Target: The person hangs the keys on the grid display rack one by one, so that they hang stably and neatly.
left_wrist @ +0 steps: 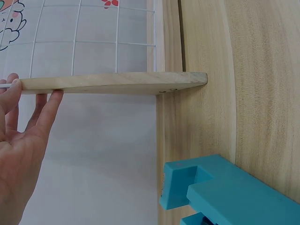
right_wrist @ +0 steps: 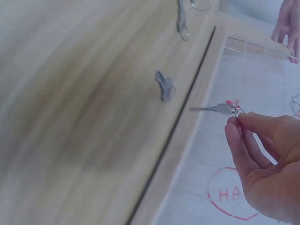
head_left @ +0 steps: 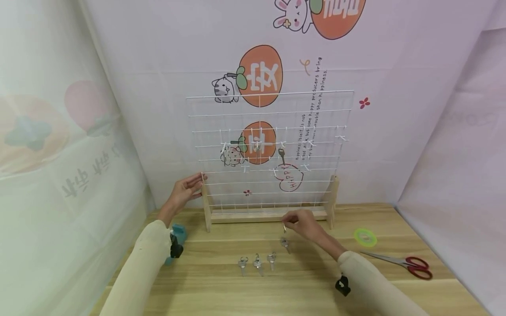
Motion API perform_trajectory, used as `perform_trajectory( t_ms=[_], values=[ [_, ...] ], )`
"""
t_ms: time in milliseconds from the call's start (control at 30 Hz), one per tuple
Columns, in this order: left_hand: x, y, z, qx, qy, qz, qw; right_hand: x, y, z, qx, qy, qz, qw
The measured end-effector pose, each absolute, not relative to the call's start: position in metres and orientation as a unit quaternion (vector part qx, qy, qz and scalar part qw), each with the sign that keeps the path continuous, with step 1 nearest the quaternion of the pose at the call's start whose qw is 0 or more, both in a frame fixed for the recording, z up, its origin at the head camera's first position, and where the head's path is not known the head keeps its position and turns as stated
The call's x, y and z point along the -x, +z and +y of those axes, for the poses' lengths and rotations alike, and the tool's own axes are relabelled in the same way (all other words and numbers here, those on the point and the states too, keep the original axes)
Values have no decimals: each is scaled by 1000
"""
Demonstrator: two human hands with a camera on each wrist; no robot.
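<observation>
A white wire grid rack (head_left: 267, 93) stands upright at the back of the table between two wooden end posts. My left hand (head_left: 186, 188) grips the top of the left wooden post (left_wrist: 117, 83), fingertips on both sides of it. My right hand (head_left: 303, 224), low in front of the rack, pinches the small ring of a silver key (right_wrist: 220, 108), which hangs from the fingertips. More keys with rings, such as this silver key (head_left: 243, 263), lie on the table below. A dark key (head_left: 282, 153) hangs from one of the white hooks (head_left: 342, 138) on the grid.
Scissors (head_left: 399, 260) with red handles lie at the right, beside a yellow-green roll (head_left: 365, 237). A teal tape dispenser (left_wrist: 234, 187) stands at the left, near my left forearm. Printed white cloth (head_left: 395, 145) hangs behind the wooden table (head_left: 213, 289) and at both sides.
</observation>
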State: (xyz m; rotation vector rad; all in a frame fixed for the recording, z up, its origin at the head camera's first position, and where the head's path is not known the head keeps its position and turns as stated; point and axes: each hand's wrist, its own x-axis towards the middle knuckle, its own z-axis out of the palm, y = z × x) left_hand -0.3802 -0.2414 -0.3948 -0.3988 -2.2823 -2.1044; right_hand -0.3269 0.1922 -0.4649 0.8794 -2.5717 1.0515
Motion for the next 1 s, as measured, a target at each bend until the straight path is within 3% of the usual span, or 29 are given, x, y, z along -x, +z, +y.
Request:
perform_trajectory(
  t_ms=[367, 1000],
  values=[
    [381, -396, -241, 129, -666, -734, 7, 322, -417, 210, -297, 359, -876, 126],
    [378, -396, -240, 128, -661, -739, 9, 317, -320, 233, -268, 353, -867, 228]
  ],
)
